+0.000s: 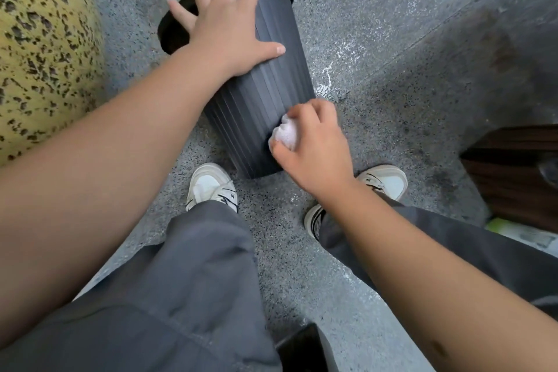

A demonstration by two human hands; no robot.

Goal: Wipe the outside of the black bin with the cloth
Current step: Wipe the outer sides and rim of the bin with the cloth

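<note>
The black bin (265, 93) has a ribbed wall and is tipped over, its open mouth pointing away and to the left, its base near my feet. My left hand (226, 27) lies flat on the upper wall near the rim, fingers spread, steadying it. My right hand (314, 145) grips a bunched white cloth (285, 133) and presses it against the bin's lower wall close to the base.
Grey speckled stone floor (392, 39) all around. A yellow mottled surface (39, 54) rises at the left. A dark wooden cabinet (519, 178) stands at the right. My white shoes (211, 184) and grey trousers are just below the bin.
</note>
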